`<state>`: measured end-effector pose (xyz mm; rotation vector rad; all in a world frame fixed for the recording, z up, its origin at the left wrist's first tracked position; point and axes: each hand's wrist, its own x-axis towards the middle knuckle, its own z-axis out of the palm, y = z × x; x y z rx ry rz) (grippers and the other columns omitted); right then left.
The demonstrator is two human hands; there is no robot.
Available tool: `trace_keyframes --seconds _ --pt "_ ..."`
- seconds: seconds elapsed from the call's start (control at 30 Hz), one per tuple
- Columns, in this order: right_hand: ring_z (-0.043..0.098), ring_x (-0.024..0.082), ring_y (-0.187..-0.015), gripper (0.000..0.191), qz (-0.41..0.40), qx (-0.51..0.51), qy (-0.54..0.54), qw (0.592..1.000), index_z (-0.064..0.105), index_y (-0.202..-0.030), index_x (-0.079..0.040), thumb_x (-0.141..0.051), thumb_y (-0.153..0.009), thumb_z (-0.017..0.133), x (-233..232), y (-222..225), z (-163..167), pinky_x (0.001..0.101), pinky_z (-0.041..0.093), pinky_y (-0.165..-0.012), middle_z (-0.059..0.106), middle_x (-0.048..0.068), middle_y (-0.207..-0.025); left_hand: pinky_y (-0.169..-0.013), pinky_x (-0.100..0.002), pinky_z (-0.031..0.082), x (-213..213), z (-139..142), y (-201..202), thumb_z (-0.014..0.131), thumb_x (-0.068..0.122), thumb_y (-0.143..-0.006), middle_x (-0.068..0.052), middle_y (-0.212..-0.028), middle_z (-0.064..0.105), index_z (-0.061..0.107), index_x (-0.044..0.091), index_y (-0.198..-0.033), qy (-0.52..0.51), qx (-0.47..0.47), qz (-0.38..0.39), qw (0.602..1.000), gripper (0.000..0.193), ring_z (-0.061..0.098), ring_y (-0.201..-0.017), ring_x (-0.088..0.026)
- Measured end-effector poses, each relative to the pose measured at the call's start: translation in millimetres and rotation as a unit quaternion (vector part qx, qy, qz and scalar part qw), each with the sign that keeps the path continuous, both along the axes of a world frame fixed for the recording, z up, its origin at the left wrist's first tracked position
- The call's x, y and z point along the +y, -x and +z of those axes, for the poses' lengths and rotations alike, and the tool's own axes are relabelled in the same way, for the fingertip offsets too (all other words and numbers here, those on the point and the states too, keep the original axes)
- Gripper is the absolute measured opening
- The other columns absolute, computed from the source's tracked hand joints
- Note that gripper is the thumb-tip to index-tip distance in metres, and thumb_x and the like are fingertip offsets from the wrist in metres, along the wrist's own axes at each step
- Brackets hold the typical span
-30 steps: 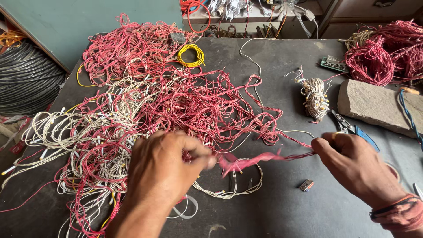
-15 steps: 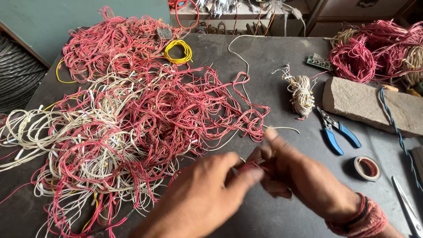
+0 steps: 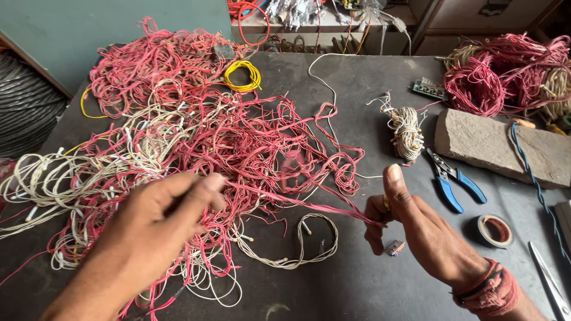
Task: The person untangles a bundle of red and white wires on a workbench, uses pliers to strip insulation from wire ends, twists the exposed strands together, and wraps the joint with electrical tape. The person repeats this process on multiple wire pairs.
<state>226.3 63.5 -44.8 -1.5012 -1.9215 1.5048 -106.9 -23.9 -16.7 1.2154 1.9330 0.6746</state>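
A big tangle of red and white wires covers the left half of a dark table. My left hand hovers over the tangle's near edge, fingers pinched on a red wire bundle. That bundle runs taut to the right into my right hand, which grips its other end with the thumb raised. A red thread band circles my right wrist.
Blue-handled pliers, a roll of black tape, a wound wire bundle, a flat stone block, a yellow wire coil, a small connector and scissors lie around. More red wire is piled far right.
My hands were together near the table's middle; they have now drawn apart, the left going left, the right going right, stretching the red wires between them.
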Motion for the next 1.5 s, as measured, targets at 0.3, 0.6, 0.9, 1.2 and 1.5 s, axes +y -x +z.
trace_keyframes --seconds 0.3,0.6,0.9,1.2,1.5 --pt "0.044 0.023 -0.07 0.092 -0.019 0.04 -0.072 0.996 0.054 -0.071 -0.001 -0.071 -0.105 0.005 9 -25 -14 0.0393 0.047 -0.081 0.05 0.01 -0.068 -0.06 -0.03 0.047 -12 15 24 0.054 0.05 -0.103 -0.003 -0.092 0.069 0.073 0.01 -0.104 -0.206 0.042 0.239 0.948 0.044 0.059 -0.07 -0.014" --pt "0.058 0.014 -0.07 0.041 -0.104 0.142 -0.18 0.968 0.064 -0.076 0.002 -0.033 -0.098 0.06 -1 -30 -5 0.032 0.047 -0.064 0.066 0.009 -0.075 -0.068 -0.033 0.052 -15 37 42 0.073 0.047 -0.086 -0.007 -0.093 0.068 0.074 0.015 -0.114 -0.289 0.112 0.227 0.923 0.042 0.065 -0.079 -0.017" --pt "0.042 0.004 -0.064 0.027 -0.246 0.115 -0.34 0.9 0.052 -0.087 -0.005 -0.007 -0.098 0.077 6 -24 10 0.0238 0.036 -0.054 0.048 0.0 -0.073 -0.077 -0.037 0.058 -27 22 37 0.092 0.044 -0.07 -0.011 -0.095 0.067 0.074 0.019 -0.123 0.157 0.212 0.06 0.963 0.061 0.07 -0.087 -0.02" --pt "0.045 0.006 -0.064 0.023 -0.332 0.226 -0.315 0.86 0.055 -0.095 -0.006 -0.025 -0.104 0.065 12 -39 10 0.0239 0.037 -0.053 0.051 -0.002 -0.076 -0.084 -0.037 0.056 -18 -22 42 0.096 0.046 -0.065 -0.006 -0.102 0.074 0.08 0.023 -0.118 0.134 0.236 -0.019 0.962 0.06 0.068 -0.091 -0.016" --pt "0.049 0.007 -0.063 0.037 -0.356 0.183 -0.288 0.87 0.059 -0.104 -0.008 -0.044 -0.111 0.053 24 -40 12 0.0239 0.038 -0.052 0.054 -0.004 -0.08 -0.086 -0.04 0.057 -49 22 82 0.087 0.039 -0.08 -0.009 -0.103 0.077 0.077 0.014 -0.118 0.17 0.239 0.121 0.948 0.047 0.071 -0.094 -0.021"
